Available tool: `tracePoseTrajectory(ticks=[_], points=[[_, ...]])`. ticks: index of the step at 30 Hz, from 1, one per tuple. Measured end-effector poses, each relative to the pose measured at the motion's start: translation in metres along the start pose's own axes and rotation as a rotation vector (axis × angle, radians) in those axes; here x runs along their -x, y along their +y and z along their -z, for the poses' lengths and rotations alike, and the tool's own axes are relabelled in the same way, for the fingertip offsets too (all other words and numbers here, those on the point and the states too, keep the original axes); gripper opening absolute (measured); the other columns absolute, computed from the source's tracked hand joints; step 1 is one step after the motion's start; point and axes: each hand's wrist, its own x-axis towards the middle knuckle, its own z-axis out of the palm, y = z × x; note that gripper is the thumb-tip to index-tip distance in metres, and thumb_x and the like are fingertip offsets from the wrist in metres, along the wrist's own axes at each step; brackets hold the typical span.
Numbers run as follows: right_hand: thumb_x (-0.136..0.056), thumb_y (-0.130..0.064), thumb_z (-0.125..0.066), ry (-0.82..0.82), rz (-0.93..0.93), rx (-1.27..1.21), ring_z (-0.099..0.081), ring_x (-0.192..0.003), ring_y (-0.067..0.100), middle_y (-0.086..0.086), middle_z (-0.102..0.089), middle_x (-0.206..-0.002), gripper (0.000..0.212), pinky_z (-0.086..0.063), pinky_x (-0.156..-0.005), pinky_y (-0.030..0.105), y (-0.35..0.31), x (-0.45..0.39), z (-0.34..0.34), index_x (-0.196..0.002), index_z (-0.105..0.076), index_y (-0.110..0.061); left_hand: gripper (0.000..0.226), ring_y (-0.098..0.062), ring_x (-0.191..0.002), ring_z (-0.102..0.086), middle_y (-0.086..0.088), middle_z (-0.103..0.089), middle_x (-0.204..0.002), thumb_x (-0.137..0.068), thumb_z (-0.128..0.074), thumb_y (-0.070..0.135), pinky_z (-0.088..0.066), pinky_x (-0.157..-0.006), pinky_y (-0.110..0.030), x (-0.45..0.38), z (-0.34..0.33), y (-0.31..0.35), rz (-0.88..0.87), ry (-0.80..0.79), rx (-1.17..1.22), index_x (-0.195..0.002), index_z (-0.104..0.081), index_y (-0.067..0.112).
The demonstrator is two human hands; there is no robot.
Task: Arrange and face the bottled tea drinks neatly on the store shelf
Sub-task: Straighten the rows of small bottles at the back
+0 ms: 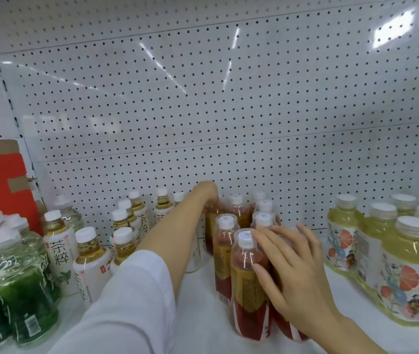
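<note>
L arm: loose white sleeve (136, 297), pushed above elbow. R hand (297, 272) & forearm bare.

White pegboard back panel (228, 111) fills the view — rows of small dark holes, seams running across. Streaks of overhead light glare on it, a bright patch upper right. Below, the white shelf (203, 315) — smooth, pale.

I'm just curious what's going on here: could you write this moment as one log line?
left hand: reaching to back red tea bottles | right hand: fingers spread on front red tea bottle | shelf: rows being straightened
</note>
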Motion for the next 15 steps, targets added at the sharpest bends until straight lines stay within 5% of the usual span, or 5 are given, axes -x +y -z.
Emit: tracePoseTrajectory(ticks=[5,8,15], points=[[-0.094,-0.038,-0.053,0.004,-0.010,-0.002,-0.054,-0.124,0.022,-0.006,-0.060,-0.136,0.047,-0.031,-0.110,0.055,-0.001,-0.001,-0.001,-0.132,-0.063,-0.012,0.030,-0.028,-0.078,-0.060,-0.010,-0.057,-0.074,-0.092,-0.067,0.022,-0.055,-0.077,-0.033,0.000,-0.003,-0.002,-0.004,0.037,0.071,-0.073,-0.054,0.004],[-0.094,-0.038,-0.052,-0.004,-0.008,0.010,-0.054,-0.124,0.022,-0.005,-0.060,-0.137,0.048,-0.031,-0.110,0.055,-0.001,0.000,-0.001,-0.133,-0.062,-0.012,0.019,-0.027,-0.084,-0.055,-0.011,-0.057,-0.086,-0.099,-0.053,0.021,-0.051,-0.078,-0.033,0.006,-0.003,-0.007,-0.051,0.034,-0.015,-0.098,-0.059,0.003],[-0.093,-0.037,-0.050,-0.019,0.024,0.036,-0.050,-0.128,0.023,0.001,-0.063,-0.133,0.050,-0.029,-0.112,0.058,0.001,-0.002,0.001,-0.130,-0.063,-0.007,0.042,-0.029,-0.116,-0.057,-0.015,-0.057,-0.134,-0.099,-0.051,0.014,-0.048,-0.095,-0.037,0.027,-0.012,-0.005,-0.146,0.039,-0.217,-0.139,-0.048,0.004]])
